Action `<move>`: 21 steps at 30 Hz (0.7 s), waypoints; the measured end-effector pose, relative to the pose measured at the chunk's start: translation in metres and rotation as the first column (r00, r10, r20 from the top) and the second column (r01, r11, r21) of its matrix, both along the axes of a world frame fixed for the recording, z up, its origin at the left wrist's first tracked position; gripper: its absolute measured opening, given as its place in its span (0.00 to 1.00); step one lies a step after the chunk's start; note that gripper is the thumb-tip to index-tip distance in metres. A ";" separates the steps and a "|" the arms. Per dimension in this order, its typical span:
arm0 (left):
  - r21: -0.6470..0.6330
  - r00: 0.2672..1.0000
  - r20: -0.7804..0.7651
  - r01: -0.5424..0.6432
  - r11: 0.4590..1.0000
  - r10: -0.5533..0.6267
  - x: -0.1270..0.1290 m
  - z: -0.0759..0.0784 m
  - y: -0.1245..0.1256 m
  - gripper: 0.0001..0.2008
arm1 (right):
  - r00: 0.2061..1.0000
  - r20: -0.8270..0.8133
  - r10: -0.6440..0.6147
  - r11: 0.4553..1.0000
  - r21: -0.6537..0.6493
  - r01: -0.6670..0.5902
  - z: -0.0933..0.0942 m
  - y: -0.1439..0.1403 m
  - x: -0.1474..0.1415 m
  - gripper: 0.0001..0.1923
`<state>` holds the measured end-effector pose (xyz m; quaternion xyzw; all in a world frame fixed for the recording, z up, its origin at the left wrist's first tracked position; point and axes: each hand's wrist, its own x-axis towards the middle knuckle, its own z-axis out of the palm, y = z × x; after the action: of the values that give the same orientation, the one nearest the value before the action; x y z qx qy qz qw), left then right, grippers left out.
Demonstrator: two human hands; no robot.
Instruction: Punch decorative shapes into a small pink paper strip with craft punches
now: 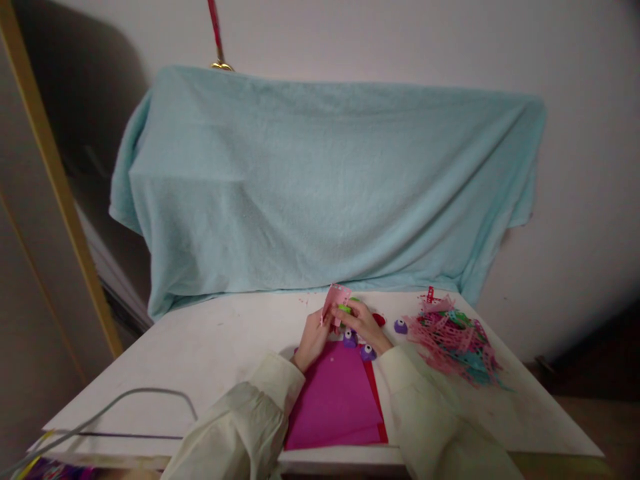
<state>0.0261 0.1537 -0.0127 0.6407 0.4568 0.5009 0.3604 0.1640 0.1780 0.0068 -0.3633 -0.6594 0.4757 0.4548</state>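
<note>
My left hand [311,339] and my right hand [364,327] meet over the far middle of a white table [200,353]. Between them stands a pink paper piece [336,299], pinched by the left fingers. My right hand is closed on a small green punch [345,309] pressed against that paper. Purple punches [359,344] lie just under my right hand, and another purple punch [400,326] lies to the right. A magenta paper sheet [337,400] over a red sheet [376,400] lies in front of me between my pale sleeves.
A heap of punched pink, teal and green paper scraps [457,340] fills the table's right side. A light blue towel [325,187] drapes over something behind the table. A grey cable [135,400] loops over the near left corner. A yellow-edged panel [50,173] stands left.
</note>
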 end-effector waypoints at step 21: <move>0.059 0.998 -0.015 -0.059 0.997 0.060 -0.001 0.001 0.000 0.26 | 0.999 0.033 0.016 0.997 0.081 -0.018 -0.006 0.001 0.001 0.18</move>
<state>0.0255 0.1540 -0.0116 0.6412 0.4641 0.5191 0.3226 0.1651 0.1794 0.0003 -0.3465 -0.6887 0.4462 0.4544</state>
